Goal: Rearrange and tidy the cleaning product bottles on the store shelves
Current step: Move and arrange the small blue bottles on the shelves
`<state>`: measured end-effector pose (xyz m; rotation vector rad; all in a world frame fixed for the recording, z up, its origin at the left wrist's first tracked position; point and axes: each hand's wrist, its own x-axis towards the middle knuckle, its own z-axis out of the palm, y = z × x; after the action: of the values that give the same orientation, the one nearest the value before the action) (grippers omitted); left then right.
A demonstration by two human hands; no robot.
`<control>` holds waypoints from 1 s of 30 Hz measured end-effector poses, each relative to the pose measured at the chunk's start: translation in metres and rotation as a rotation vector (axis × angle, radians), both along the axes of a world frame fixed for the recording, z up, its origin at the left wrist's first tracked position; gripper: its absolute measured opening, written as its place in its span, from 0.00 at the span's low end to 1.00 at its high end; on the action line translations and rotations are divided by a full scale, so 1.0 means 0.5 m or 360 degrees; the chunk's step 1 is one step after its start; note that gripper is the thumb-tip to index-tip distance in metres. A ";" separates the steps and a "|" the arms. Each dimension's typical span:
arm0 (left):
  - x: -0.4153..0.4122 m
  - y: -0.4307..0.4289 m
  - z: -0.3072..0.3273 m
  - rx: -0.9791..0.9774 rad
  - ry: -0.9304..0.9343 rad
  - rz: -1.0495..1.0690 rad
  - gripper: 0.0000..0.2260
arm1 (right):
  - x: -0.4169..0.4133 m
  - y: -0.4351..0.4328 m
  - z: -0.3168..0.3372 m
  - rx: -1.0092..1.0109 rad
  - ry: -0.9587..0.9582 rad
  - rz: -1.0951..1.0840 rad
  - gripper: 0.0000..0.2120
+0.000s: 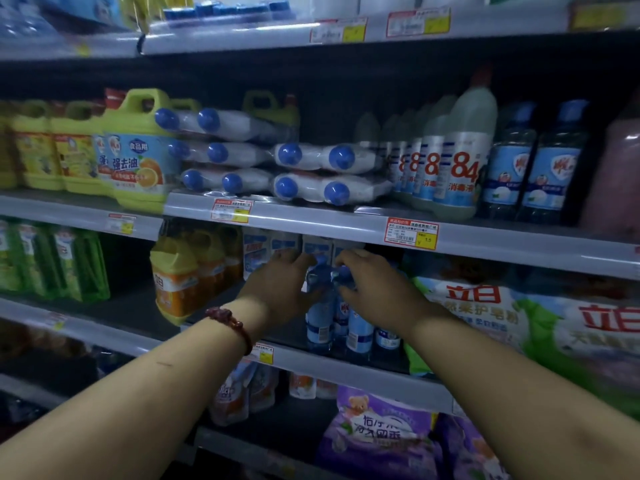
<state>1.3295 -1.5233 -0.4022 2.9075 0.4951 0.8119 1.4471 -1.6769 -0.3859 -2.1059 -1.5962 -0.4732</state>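
Note:
A cluster of clear blue-capped bottles (337, 323) with pale blue labels stands on the middle-lower shelf (346, 365). My left hand (280, 287), a red bead bracelet on its wrist, wraps around the left side of the bottles at their necks. My right hand (372, 284) grips the blue caps from the right. Behind the bottles, white and blue cartons (273, 251) stand at the back of the shelf. The bottles' upper parts are partly hidden by my fingers.
One shelf up lie stacked white bottles with blue caps (273, 161), beside upright "84" bottles (453, 168) and green jugs (138, 150). Orange jugs (180, 278) stand left of my hands, a large detergent bag (502, 313) right. Purple bags (381, 434) fill the shelf below.

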 end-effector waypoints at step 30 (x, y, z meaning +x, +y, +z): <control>0.135 -0.255 0.329 -0.0069 -0.0365 -0.0428 0.23 | 0.107 -0.324 0.307 0.0299 -0.0153 -0.0536 0.28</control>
<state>1.3968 -1.6510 -0.2379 2.7112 0.0975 1.0556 1.5007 -1.8387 -0.2326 -2.2382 -1.1913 -0.8134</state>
